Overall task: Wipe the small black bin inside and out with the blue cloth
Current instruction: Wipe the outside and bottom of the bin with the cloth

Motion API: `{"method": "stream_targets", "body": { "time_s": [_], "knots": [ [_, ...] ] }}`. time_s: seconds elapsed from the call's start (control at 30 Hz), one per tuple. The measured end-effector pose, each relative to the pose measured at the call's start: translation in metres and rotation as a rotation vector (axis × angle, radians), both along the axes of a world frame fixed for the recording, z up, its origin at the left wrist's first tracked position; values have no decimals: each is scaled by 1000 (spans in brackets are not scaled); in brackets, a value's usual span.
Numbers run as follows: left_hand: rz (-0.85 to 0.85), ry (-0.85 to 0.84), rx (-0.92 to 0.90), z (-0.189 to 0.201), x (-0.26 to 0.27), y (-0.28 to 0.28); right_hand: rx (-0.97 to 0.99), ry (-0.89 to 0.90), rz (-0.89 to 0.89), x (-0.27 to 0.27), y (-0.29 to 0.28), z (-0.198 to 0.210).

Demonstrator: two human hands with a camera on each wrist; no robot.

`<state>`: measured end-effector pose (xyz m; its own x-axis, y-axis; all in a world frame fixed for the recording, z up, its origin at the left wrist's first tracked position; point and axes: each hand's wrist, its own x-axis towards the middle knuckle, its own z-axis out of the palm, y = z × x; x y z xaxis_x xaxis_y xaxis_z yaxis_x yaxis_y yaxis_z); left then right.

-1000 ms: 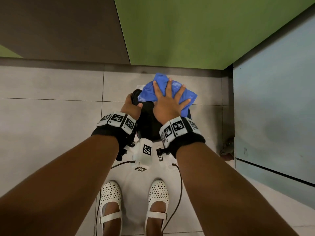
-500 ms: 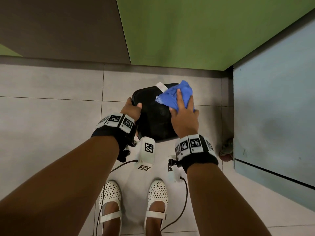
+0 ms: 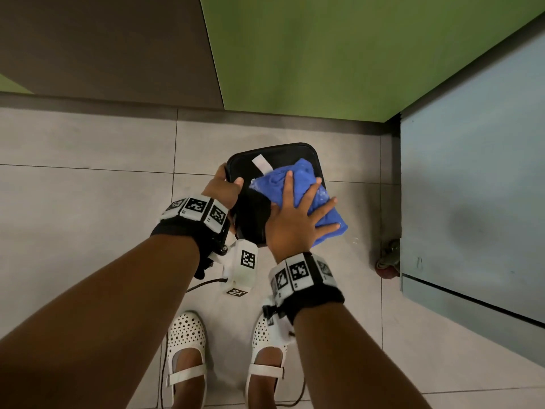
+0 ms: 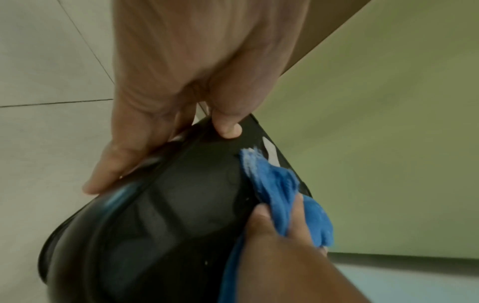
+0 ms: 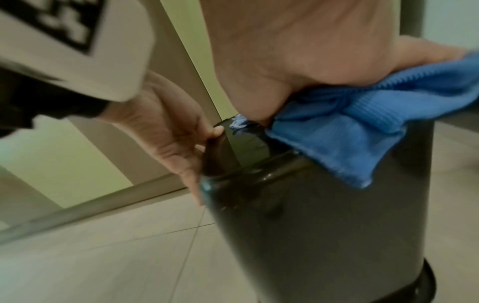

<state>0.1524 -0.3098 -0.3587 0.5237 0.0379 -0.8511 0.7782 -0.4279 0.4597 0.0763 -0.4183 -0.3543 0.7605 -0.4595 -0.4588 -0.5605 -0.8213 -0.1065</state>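
Note:
The small black bin [image 3: 274, 160] is tipped over the tiled floor, its flat end with a white label facing up and away. My left hand [image 3: 224, 187] grips that end's left edge, thumb on top; the left wrist view shows the thumb [image 4: 228, 127] pressed on the bin [image 4: 181, 205]. My right hand [image 3: 295, 219] lies flat with spread fingers on the blue cloth [image 3: 300, 172], pressing it against the bin's right side. The right wrist view shows the cloth [image 5: 350, 133] bunched under the palm on the bin wall [image 5: 324, 225]. The bin's inside is hidden.
A green panel [image 3: 339, 54] and a brown panel [image 3: 103, 45] stand just beyond the bin. A pale blue panel [image 3: 472, 187] closes the right side, with a small wheel-like object [image 3: 389, 261] at its foot. White shoes [image 3: 185, 343] and cables lie below my wrists.
My right hand slid the cloth from the far top of the bin toward the right side and nearer to me, fingers now spread wide. The left hand kept its grip.

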Motion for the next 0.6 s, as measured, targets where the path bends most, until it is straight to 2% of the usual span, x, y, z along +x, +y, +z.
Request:
{"method": "stream_targets", "body": {
  "time_s": [0.2, 0.3, 0.4, 0.5, 0.6],
  "knots": [
    [19, 37, -76, 9, 0, 4, 123, 2, -73, 33, -40, 9],
    [122, 113, -172, 13, -2, 5, 311, -65, -177, 46, -60, 8],
    [196, 161, -290, 16, -4, 7, 544, -33, -390, 63, -77, 6],
    [359, 280, -451, 18, 0, 14, 581, 109, -492, 83, -86, 7],
    [512, 440, -565, 7, 11, 22, 643, 150, -535, 90, -97, -5]
  ]
}}
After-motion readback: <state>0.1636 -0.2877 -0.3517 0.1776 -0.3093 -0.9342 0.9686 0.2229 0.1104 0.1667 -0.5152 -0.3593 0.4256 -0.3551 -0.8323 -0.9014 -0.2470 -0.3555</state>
